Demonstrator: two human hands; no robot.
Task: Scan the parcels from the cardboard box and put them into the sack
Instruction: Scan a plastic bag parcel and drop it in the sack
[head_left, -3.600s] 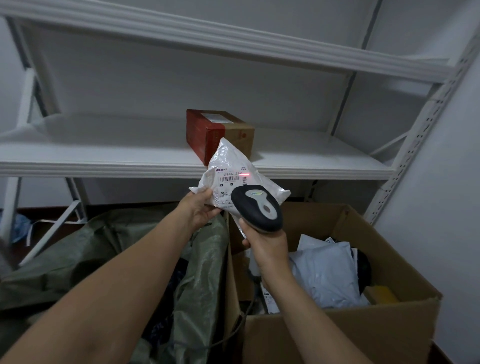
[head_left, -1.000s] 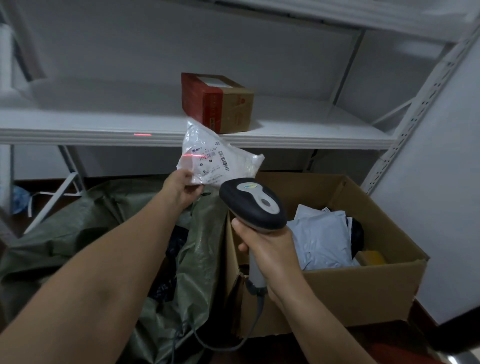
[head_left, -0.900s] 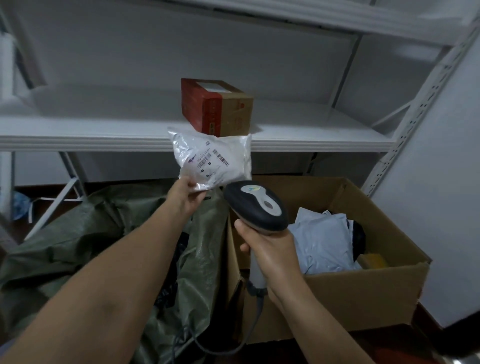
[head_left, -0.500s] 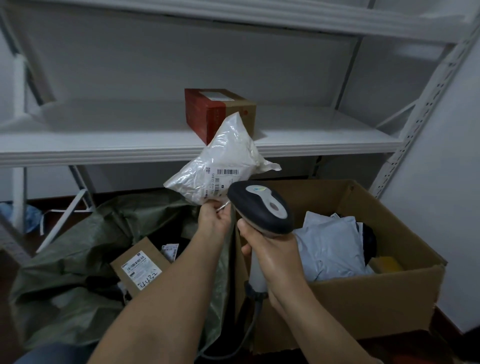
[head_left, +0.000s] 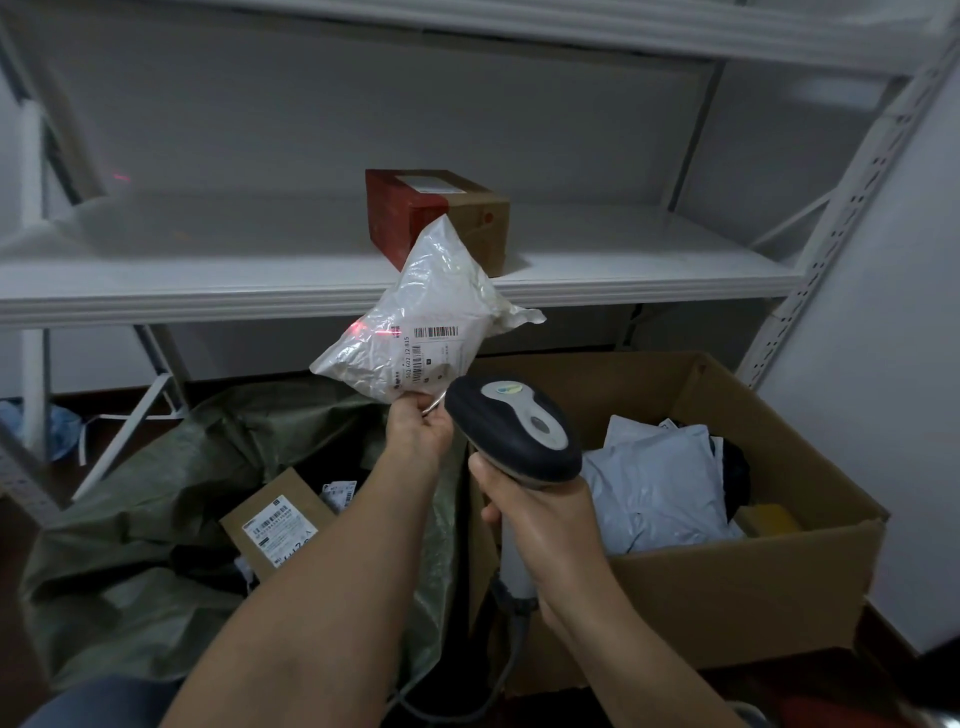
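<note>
**One parcel at the scanner; beam short of the barcode**

Grip: the left hand (head_left: 418, 428) pinches the lower corner of the white parcel (head_left: 431, 306) between thumb and curled fingers; it holds the parcel up before the shelf (head_left: 208, 283), above the gap between sack (head_left: 145, 525) and cardboard box (head_left: 737, 587). The right hand (head_left: 540, 519) is wrapped round the handle of the scanner (head_left: 514, 431), whose head is tilted up at the label.

Finding: the red beam (head_left: 374, 328) falls on bare film left of the barcode (head_left: 435, 331); a clean read looks doubtful from this aim.

Recommendation:
- Swing the scanner head slightly right, or slide the parcel left, until the line crosses every bar.
- Keep the label face taut, since a one-corner pinch lets the bag droop and turn.
- Angle it away from glare.

Materials:
- The parcel is thin, glossy, heavily crinkled film; it is soft-filled and roughly triangular, with a loose tail at right.
- The scanner has a hard, smooth dark shell with a grey insert; its cable (head_left: 506, 670) hangs below.
- The sack is coarse olive weave, slumped open; a flat brown carton (head_left: 270, 519) with a white label lies inside.
- The cardboard box is rigid and corrugated; it holds limp grey mailers (head_left: 660, 483).
- A red-and-brown carton (head_left: 436, 213) sits on the shelf behind.
</note>
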